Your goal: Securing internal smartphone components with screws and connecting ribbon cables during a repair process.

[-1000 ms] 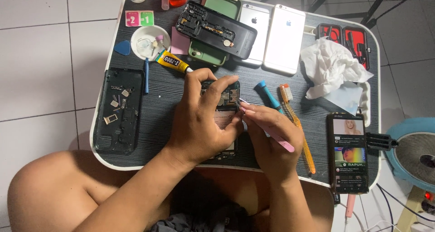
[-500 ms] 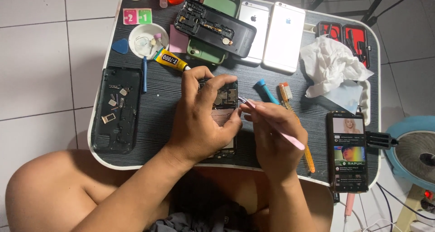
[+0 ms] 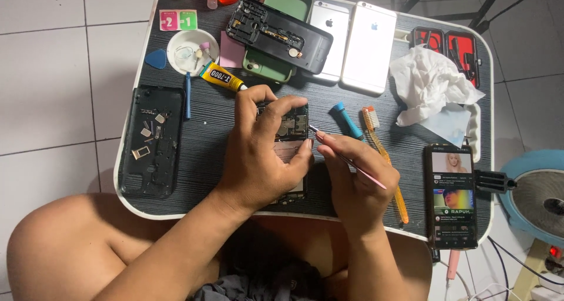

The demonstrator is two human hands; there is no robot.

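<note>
Left hand [image 3: 264, 160] lies over the opened phone [image 3: 292, 138] at mid desk [image 3: 217, 116], palm down, fingers curled round its top end & thumb on its right edge, pinning it flat. Phone's long axis runs near-far, top end w/ exposed circuit board pointing away from the person; lower half mostly hidden under the hand. Right hand [image 3: 352, 180] sits just right of it, pinched shut on a thin pink tool [image 3: 352, 163] held like a pen. Tool's long axis runs diagonal: tip points up-left, touching or nearly touching the phone's right edge by the board (can't tell which), tail end pointing down-right past the knuckles. Just beyond the right hand: blue-capped tool [image 3: 346, 119] & orange toothbrush [image 3: 385, 160], both slanting same way. Glue tube [image 3: 222, 78] lies just beyond the left hand's fingers, near a white dish [image 3: 176, 45]. Black phone frame [image 3: 151, 139] w/ small loose parts at left side of desk. Lit phone [image 3: 452, 195] at right, near edge, crumpled tissue [image 3: 432, 83] beyond it.
</note>
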